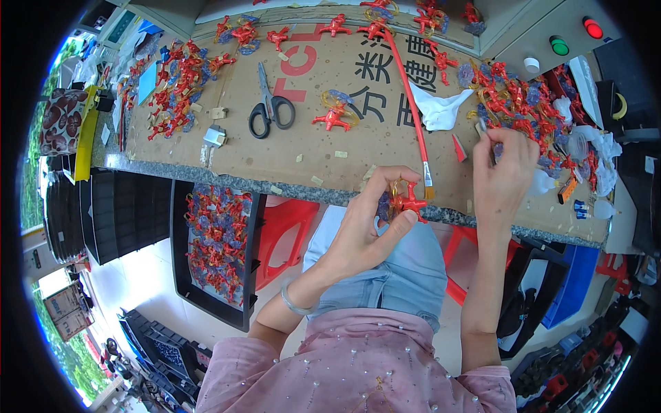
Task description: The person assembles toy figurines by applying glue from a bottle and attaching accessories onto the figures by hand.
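My left hand [365, 230] grips a small red plastic toy figure [412, 202] with clear yellow and purple parts, above the table's front edge. Thumb and bent fingers close round it. To its right, my right hand [506, 162] is closed in a pinch over the cardboard, on a small greyish piece [480, 128] whose kind I cannot make out. Between the hands lies a long red-handled paintbrush [413, 110], its bristles toward me. White crumpled cloth or paper [441, 109] and a small red wedge-shaped piece [459, 148] are near my right fingers.
Black-handled scissors [272, 110] and a single figure [334, 113] lie on the cardboard [234, 151]. Heaps of similar figures [182, 82] are at left and right [506, 89]. A black crate [217, 248] full of them stands below the table edge. Green and red buttons [559, 45] sit back right.
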Available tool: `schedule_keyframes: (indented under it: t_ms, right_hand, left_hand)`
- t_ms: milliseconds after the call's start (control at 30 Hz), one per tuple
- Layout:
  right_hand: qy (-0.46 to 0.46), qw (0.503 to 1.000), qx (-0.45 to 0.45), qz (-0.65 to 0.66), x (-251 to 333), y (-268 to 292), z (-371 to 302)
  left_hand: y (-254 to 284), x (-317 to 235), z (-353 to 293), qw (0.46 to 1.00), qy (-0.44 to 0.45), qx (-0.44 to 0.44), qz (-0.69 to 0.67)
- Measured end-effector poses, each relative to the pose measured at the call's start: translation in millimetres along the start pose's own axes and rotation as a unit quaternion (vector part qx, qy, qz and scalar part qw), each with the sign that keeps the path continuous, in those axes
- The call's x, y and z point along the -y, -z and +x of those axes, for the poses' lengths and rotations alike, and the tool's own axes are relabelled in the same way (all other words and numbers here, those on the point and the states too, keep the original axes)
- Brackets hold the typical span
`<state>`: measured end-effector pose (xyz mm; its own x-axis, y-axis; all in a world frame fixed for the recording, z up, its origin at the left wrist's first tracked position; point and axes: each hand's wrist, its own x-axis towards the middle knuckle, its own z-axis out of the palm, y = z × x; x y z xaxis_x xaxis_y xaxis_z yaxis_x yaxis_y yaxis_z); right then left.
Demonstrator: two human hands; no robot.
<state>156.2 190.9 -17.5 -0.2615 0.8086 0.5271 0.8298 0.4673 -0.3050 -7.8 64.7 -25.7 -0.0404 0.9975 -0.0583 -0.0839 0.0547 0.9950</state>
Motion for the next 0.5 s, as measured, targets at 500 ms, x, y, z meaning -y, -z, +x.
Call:
schedule_keyframes:
  t_ms: [500]
  right_hand:
    - [0.024, 0.918, 0.168, 0.36, 11, 44, -58]
  left_hand:
    - [-1, -7, 2, 0.978, 0.07, 0.097, -0.173]
